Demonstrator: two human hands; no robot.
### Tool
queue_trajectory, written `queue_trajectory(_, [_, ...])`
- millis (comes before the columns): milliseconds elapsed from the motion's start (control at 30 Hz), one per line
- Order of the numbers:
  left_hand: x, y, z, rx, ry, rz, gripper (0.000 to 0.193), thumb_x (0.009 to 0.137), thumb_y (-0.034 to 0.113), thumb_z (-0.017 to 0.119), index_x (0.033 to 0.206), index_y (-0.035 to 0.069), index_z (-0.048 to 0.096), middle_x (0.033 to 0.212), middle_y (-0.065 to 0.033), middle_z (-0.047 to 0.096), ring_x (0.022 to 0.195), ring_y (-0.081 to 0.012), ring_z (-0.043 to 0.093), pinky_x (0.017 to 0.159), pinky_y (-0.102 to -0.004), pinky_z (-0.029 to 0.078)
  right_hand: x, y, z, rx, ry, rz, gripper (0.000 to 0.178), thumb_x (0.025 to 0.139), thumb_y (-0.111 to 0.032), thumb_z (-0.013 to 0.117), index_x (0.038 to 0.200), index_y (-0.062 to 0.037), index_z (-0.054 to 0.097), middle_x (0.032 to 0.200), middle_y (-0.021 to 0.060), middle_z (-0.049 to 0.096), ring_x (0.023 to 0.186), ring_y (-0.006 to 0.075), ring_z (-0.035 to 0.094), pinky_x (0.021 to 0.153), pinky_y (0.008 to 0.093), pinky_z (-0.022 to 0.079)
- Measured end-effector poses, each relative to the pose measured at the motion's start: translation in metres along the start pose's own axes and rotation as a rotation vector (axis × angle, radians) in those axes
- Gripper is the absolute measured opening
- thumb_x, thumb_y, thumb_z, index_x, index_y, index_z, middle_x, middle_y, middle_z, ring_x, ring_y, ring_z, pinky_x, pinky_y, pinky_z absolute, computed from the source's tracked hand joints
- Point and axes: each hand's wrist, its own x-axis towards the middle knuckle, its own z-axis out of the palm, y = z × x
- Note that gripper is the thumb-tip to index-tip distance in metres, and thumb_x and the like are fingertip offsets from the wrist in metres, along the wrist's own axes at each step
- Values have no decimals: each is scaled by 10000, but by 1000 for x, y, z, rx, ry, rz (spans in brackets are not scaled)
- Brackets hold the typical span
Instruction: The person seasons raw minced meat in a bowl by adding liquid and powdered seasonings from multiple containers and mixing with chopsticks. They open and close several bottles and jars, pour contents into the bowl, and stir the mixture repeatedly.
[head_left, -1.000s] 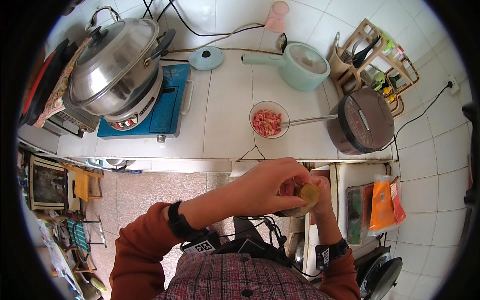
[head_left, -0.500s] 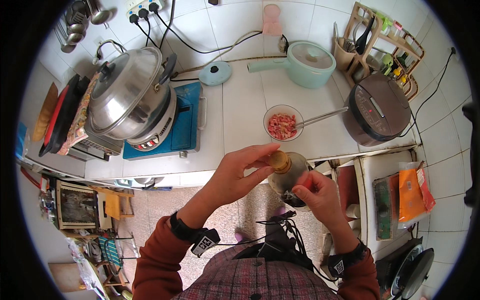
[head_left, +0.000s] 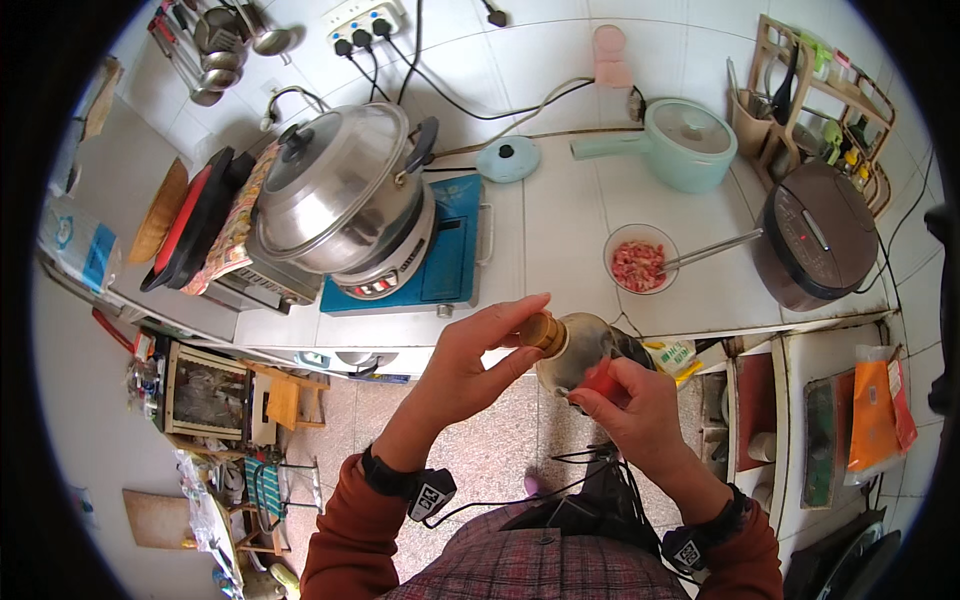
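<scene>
In front of me, over the counter's near edge, is a rounded glass jar [head_left: 577, 347] with cloudy sides and a ribbed gold-brown cap [head_left: 545, 334]. It is tilted, cap toward the left. My left hand [head_left: 480, 355] has its thumb and fingers curled about that cap. A red piece on the jar's near side [head_left: 604, 382] is gripped by my right hand [head_left: 640, 405]; I cannot make out whether it is a handle. Beyond the jar, a bowl [head_left: 672, 238] of chopped pinkish meat [head_left: 638, 265] stands on the counter, with metal chopsticks [head_left: 715, 248] leaning in it.
A big steel pot [head_left: 335, 200] sits on a blue stove [head_left: 455, 245] at left. A mint saucepan [head_left: 690, 150], a brown rice cooker [head_left: 815, 235] and a light-blue lid [head_left: 508, 160] occupy the counter. Below its edge at right is an open shelf [head_left: 755, 400].
My view has turned left, so the counter things appear farther right. The jar is still between my hands, and the red piece in my right hand now shows more fully.
</scene>
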Motion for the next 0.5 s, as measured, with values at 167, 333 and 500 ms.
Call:
queue_trajectory(167, [-11, 8, -19, 297, -65, 138, 432, 858, 60, 683, 1276, 54, 575, 1143, -125, 583, 973, -244, 606, 823, -324, 510, -4, -8, 16, -44, -66, 23, 357, 774, -352, 804, 773, -42, 626, 651, 108, 613, 565, 260, 600, 524, 339, 456])
queue_trajectory(333, [-36, 12, -25, 228, -17, -121, 404, 849, 122, 721, 1223, 40, 590, 1046, -92, 591, 916, -197, 603, 807, -297, 506, -14, -8, 35, -80, -33, -126, 348, 768, -354, 806, 775, -49, 638, 660, 120, 615, 585, 289, 617, 530, 350, 474])
queue_trajectory(500, [-55, 7, -20, 232, 34, -118, 388, 848, 123, 720, 1205, 32, 597, 1020, -78, 591, 887, -172, 598, 797, -283, 503, -24, -1, 49, -81, -25, -177, 322, 755, -315, 818, 771, -46, 641, 646, 103, 608, 562, 254, 599, 516, 330, 460])
